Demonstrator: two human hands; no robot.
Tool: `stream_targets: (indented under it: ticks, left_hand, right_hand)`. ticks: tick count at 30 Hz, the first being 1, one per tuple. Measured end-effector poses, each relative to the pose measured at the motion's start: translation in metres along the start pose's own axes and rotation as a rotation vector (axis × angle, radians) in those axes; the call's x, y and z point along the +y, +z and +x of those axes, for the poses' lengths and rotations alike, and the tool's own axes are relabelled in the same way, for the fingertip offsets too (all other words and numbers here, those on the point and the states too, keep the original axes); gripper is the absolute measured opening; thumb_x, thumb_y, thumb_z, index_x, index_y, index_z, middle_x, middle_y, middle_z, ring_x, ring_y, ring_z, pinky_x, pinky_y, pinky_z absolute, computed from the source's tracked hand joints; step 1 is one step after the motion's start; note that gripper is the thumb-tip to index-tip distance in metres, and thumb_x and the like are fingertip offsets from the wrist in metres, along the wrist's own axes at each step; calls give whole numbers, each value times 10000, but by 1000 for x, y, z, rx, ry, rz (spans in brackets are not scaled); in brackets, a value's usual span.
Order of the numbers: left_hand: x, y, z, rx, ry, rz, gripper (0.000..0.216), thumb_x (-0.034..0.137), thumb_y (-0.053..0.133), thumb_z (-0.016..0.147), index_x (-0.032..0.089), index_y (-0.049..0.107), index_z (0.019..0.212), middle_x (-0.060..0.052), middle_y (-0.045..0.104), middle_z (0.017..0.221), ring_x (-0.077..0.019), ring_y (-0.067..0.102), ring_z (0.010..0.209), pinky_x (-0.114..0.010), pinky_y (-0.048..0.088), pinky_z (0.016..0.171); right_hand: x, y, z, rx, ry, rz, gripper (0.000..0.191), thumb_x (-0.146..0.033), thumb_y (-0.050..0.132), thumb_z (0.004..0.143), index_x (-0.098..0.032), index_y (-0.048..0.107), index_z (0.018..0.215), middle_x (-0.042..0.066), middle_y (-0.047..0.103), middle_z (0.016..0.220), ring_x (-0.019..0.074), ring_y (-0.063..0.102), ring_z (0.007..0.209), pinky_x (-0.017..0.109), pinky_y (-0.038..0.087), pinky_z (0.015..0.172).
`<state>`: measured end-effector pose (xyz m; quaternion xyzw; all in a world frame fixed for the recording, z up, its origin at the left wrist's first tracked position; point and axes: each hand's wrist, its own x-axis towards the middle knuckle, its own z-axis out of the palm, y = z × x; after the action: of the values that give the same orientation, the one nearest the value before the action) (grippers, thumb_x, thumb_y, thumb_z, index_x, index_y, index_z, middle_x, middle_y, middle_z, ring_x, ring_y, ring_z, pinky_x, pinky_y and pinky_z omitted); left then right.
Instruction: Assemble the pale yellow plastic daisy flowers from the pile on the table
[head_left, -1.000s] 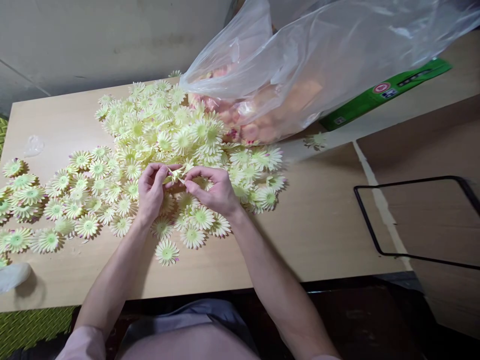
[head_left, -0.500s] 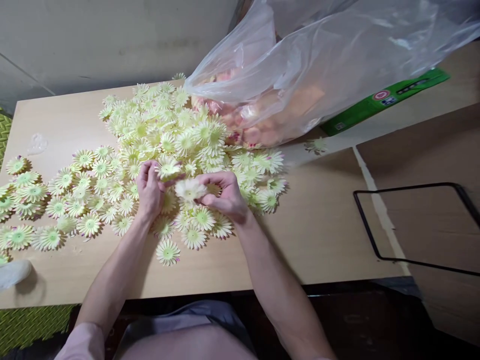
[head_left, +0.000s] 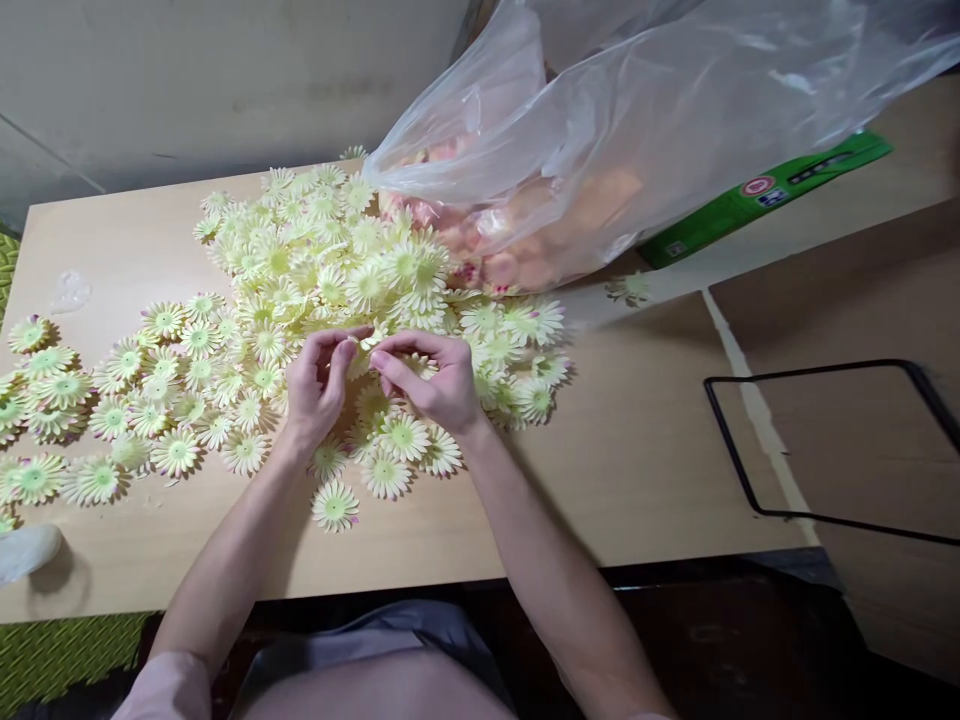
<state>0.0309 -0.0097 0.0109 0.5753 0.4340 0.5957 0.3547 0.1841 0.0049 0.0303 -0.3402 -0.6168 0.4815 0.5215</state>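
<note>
My left hand (head_left: 316, 388) is closed, thumb and fingers pinching a pale yellow artificial flower (head_left: 361, 350), mostly covered by the fingers. My right hand (head_left: 439, 382) is closed too, thumb and index finger pressed together at the right side of that flower. The two hands almost touch over a large heap of similar pale yellow-green artificial flowers (head_left: 307, 245). Single flowers, such as one flat flower (head_left: 334, 507), lie just in front of the hands. Whether a second flower is stacked between my fingers is hidden.
A clear plastic bag (head_left: 517, 210) with pink and peach flower pieces stands behind the heap, beside a green package (head_left: 765, 200). More flowers (head_left: 49, 385) lie at the left of the wooden table (head_left: 600, 480). A whitish rounded object (head_left: 28, 552) sits front left; a black metal frame (head_left: 731, 440) is right.
My hands have come together. The separate flowers held in each hand are now brought to one spot between my fingertips and are largely covered.
</note>
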Motion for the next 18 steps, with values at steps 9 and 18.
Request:
stream_targets:
  ticks: [9, 18]
  left_hand:
    - [-5, 0, -3, -78, 156, 159, 134, 271, 530, 953, 174, 584, 1028, -117, 740, 1084, -138, 721, 831, -223, 536, 634]
    - [-8, 1, -5, -99, 305, 240, 163, 190, 470, 977, 196, 554, 1116, -114, 701, 1210, -162, 710, 1033, -258, 596, 778]
  right_hand:
    - [1, 1, 0, 31, 1, -96, 113, -300, 720, 805, -187, 719, 805, -2, 692, 669, 106, 584, 483, 262, 509, 525]
    - [-1, 1, -1, 78, 21, -117, 133, -304, 722, 800, -179, 763, 818, -5, 689, 619, 113, 592, 489, 264, 508, 537]
